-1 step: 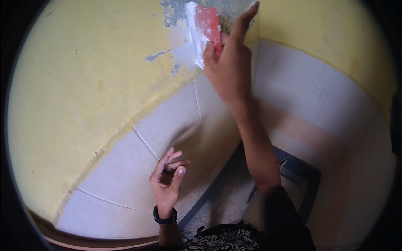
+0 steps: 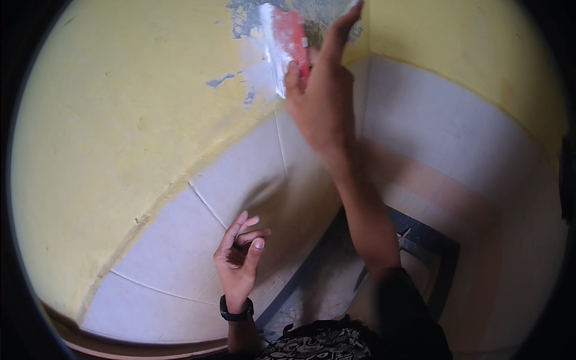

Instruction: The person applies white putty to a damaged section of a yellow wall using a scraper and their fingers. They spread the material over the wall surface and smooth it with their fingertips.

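My right hand [image 2: 324, 108] reaches up to the yellow wall [image 2: 138, 102], gripping a red putty spreader [image 2: 290, 37] with one finger stretched along past it. White putty coats the spreader's left edge, which lies at the wall over a patch of bare grey plaster [image 2: 243, 17]. A whitish smear of putty [image 2: 255, 63] shows just left of that edge. Lower down, my left hand [image 2: 239, 258] hovers before the pale tiles, holding nothing, its fingers loosely bent and apart. A black watch [image 2: 236, 308] is on that wrist.
Pale tiles [image 2: 168, 258] cover the lower wall below a rough yellow ledge [image 2: 162, 192]. The walls meet in a corner to the right, where another tiled wall [image 2: 432, 114] begins. A dark-edged frame [image 2: 429, 240] lies low near my right forearm. Small grey chips [image 2: 221, 80] mark the paint.
My right hand and the spreader have slid a little to the left along the wall. My left hand stays nearly still.
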The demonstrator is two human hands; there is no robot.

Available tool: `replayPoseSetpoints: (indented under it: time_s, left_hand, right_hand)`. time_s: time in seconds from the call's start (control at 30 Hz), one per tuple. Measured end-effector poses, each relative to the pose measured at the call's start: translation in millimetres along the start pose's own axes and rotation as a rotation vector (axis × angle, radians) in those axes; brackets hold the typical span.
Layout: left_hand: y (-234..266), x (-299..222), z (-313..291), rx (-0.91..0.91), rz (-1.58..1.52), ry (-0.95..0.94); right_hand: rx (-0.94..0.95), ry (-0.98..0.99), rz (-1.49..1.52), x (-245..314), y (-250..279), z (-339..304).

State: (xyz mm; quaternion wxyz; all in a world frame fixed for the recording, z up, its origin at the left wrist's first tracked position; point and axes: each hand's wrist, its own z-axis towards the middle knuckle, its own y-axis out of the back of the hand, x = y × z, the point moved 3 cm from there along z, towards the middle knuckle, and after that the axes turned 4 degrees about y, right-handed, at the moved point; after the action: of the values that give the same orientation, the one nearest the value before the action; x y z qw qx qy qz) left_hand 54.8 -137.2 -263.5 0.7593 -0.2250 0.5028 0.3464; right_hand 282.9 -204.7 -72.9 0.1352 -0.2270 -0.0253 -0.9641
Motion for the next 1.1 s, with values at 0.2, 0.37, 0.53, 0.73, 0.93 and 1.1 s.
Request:
replayPoseSetpoints:
  time_s: [0.2,0.37,0.53,0.73,0.93,1.1]
  left_hand:
    - [7.6,-0.5,-2.9,-0.029,-0.055,0.054]
    - [-2.3,-1.9,1.3,0.056,-0.249,-0.036]
    - [-12.4,10.9,1.2,-0.022,-0.397,-0.056]
    - [-58.0,15.4,8.1,-0.100,-0.310,-0.061]
    - [-46.3,16.2,12.8,-0.234,-0.178,-0.029]
    - [-19.6,1.0,11.3,-0.330,-0.151,-0.063]
  right_hand:
    - [0.064,0.282,-0.015,54.0,-30.0,-59.5]
    - [-0.173,-0.202,0.572,41.4,-15.8,-123.0]
    - [-0.248,-0.585,0.945,0.2,-12.2,-180.6]
    - [-0.264,-0.700,0.983,-34.8,19.2,-198.9]
    - [-0.139,-0.705,0.927,-32.5,13.9,-194.0]
    - [-0.121,-0.592,0.880,-62.3,17.9,-164.3]
